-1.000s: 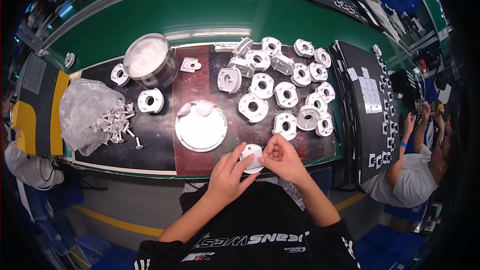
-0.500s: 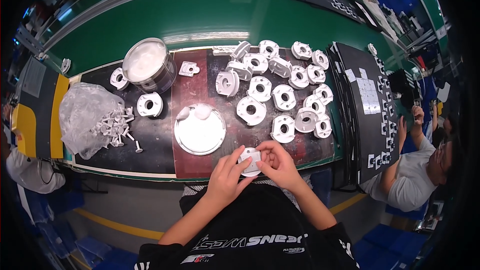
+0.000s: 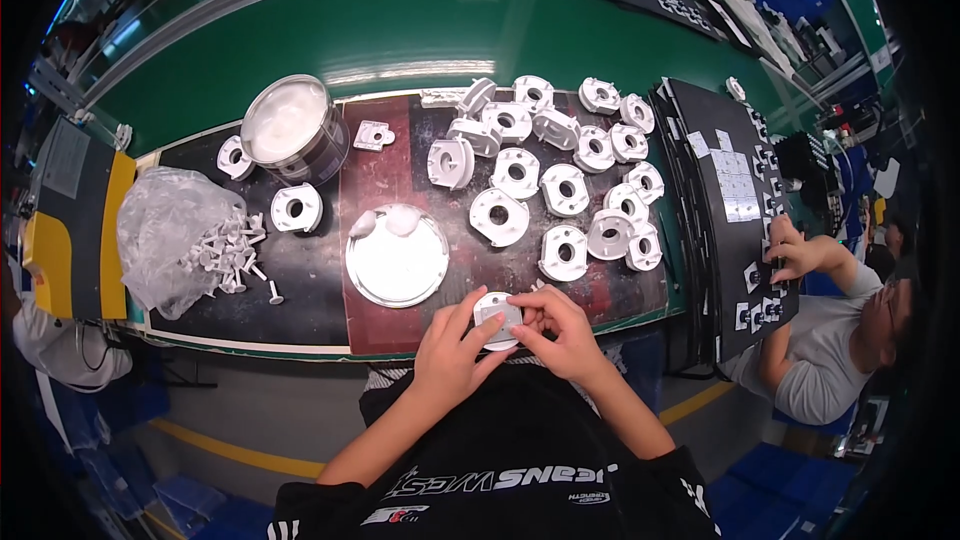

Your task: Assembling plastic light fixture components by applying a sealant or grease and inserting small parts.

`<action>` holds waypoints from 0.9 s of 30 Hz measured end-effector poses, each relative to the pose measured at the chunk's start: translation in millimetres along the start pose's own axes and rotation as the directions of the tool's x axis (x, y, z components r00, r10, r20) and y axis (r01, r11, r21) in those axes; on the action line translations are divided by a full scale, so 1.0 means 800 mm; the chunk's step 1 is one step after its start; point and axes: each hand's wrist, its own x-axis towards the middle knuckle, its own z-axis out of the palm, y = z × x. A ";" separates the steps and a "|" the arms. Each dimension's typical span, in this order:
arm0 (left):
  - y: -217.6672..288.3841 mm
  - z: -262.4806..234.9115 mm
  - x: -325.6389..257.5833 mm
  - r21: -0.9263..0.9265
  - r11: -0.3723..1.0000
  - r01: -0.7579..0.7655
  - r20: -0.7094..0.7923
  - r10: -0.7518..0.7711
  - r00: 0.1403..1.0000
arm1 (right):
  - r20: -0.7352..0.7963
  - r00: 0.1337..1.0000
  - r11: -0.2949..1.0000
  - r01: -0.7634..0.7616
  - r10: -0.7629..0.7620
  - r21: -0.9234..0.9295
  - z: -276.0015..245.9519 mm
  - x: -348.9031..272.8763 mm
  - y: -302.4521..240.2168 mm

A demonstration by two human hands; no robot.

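Close to the table's front edge, my left hand [image 3: 447,345] and my right hand [image 3: 560,337] both grip a round white plastic part [image 3: 497,312] with a flat squarish face turned up. My left fingers clasp its left side; the right thumb and fingers press on its right edge. Just beyond lies a round white lid [image 3: 397,265] with two lumps of white paste [image 3: 402,220] on its far rim. Farther right spread several white ring-shaped housings [image 3: 499,217], some flat and some tipped on edge. A small white plate-like piece [image 3: 374,135] lies beyond the lid.
An open tub of white paste [image 3: 290,125] stands at the back left. Near it are a plastic bag [image 3: 165,240] and a pile of white pin-shaped pieces [image 3: 228,250]. At right, a stack of black sheets [image 3: 705,210] carries small parts; a co-worker's hand [image 3: 795,250] reaches over it.
My hands stay on the white part with only a slight finger shift. The co-worker's hand at right has come over the black sheets. The whole view has shifted slightly.
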 end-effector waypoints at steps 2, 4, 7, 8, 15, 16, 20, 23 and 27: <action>0.001 -0.002 -0.002 0.003 1.000 -0.002 -0.002 0.002 1.000 | 0.036 0.999 0.999 -0.024 0.023 0.029 -0.003 -0.001 0.001; 0.008 -0.009 -0.004 -0.081 0.996 0.045 -0.003 -0.045 0.999 | 0.069 0.998 1.000 0.000 -0.002 0.027 -0.004 -0.003 0.001; 0.032 -0.029 0.007 -0.082 0.995 0.055 -0.037 -0.058 0.998 | 0.119 0.991 0.989 -0.073 0.058 0.128 -0.004 -0.008 -0.005; 0.042 -0.036 0.012 -0.108 0.990 0.090 -0.006 -0.091 0.996 | 0.121 0.991 0.989 -0.076 0.061 0.128 -0.001 -0.010 -0.008; 0.051 -0.055 0.036 -0.087 0.984 0.158 0.062 -0.153 0.986 | 0.218 0.964 0.824 -0.248 0.155 0.510 0.003 -0.004 -0.006; 0.047 -0.052 0.035 -0.084 0.984 0.158 0.059 -0.154 0.986 | 0.250 0.940 0.743 -0.338 0.233 0.577 0.003 -0.001 -0.008; 0.023 -0.036 0.028 -0.004 0.999 0.052 0.008 -0.052 0.999 | 0.097 0.986 0.882 -0.166 0.137 0.441 0.009 0.005 -0.007; 0.002 -0.023 0.012 0.085 0.996 -0.005 0.024 0.003 1.000 | -0.065 0.991 0.993 -0.117 0.119 0.033 0.022 0.004 -0.019; -0.002 -0.025 0.003 0.150 0.989 -0.011 -0.027 0.015 1.000 | -0.076 0.946 0.782 0.213 -0.315 -0.586 0.028 0.010 -0.028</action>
